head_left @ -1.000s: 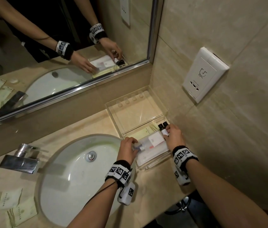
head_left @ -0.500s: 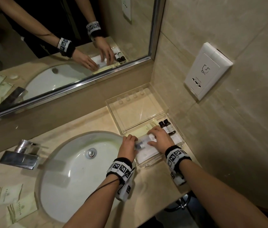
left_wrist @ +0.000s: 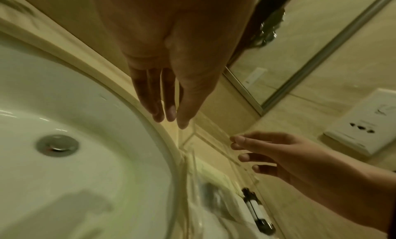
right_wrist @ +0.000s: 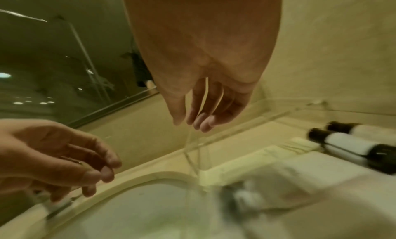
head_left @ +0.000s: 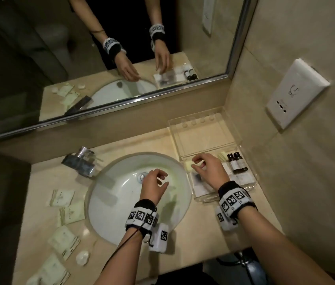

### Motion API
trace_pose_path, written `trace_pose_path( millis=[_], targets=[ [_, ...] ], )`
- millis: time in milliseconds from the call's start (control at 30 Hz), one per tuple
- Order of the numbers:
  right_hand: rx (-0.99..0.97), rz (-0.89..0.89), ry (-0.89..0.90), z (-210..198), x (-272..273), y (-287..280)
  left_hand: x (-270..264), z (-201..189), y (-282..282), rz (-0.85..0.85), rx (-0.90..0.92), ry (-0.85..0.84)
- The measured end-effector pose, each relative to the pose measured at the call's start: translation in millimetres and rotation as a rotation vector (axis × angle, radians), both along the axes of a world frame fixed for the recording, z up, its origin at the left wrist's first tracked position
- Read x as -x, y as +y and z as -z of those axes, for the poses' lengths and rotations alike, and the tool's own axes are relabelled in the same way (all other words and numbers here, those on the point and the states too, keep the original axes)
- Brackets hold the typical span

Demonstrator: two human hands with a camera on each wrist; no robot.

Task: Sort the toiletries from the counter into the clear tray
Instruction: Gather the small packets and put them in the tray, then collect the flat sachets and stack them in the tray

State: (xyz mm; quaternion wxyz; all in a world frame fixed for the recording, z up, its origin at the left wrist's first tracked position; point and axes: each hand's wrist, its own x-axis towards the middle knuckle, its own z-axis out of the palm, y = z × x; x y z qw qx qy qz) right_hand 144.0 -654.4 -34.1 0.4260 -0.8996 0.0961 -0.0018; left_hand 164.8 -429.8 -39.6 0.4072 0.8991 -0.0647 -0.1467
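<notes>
A beige stone worktop (head_left: 109, 149) surrounds a white oval sink (head_left: 121, 202). At nine o'clock of the sink lie several pale sachets (head_left: 61, 197) and a small round soap (head_left: 82, 257). At two o'clock stands the clear tray (head_left: 203, 138); a chrome tap (head_left: 80, 164) sits at ten o'clock.

Both hands, left (head_left: 152, 185) and right (head_left: 207, 169), hover apart, fingers loosely curled, holding nothing.

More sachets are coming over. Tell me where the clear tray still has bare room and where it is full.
The far compartment of the clear tray, between the divider and the mirror-side wall, shows bare. The near compartment is crowded: two dark bottles against the wall side, white packets beside them, with the right hand above.
</notes>
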Motion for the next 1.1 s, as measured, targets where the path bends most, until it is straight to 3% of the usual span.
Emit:
trace_pose_path(
  millis=[400, 567, 867, 1100],
  targets=[
    [-0.064, -0.618, 0.027, -10.1, 7.3, 189.0, 116.7, -20.4, 174.9, -0.483, -0.191, 0.104],
    [-0.04, -0.78, 0.048, -12.7, 22.6, 252.6, 163.9, -22.1, 234.5, -0.682, -0.203, 0.161],
    [0.021, -0.899, 0.101, -1.8, 48.7, 352.0, 209.8, -5.7, 322.9, -0.848, -0.186, 0.179],
    [0.122, -0.843, 0.245, 27.5, 60.1, 411.4, 208.2, 18.9, 388.4, -0.822, -0.227, 0.167]
  ],
)
